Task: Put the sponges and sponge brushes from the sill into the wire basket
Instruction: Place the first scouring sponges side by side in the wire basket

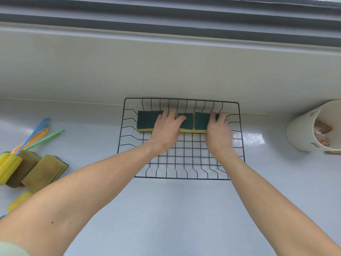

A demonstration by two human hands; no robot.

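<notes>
A black wire basket (238,126) stands on the pale sill against the back wall. Two green-topped yellow sponges lie side by side along its far side. My left hand (167,129) rests on the longer left sponge (146,120) with fingers curled over its top. My right hand (218,133) grips the right sponge (201,121) at its right end. At the far left lie more sponges (43,171) and sponge brushes (9,163) with blue, orange and green handles (39,134).
A white cup-like container (302,135) lies tilted at the right, with brownish items inside. A window frame runs along the top. Another yellow sponge (19,200) shows beside my left forearm.
</notes>
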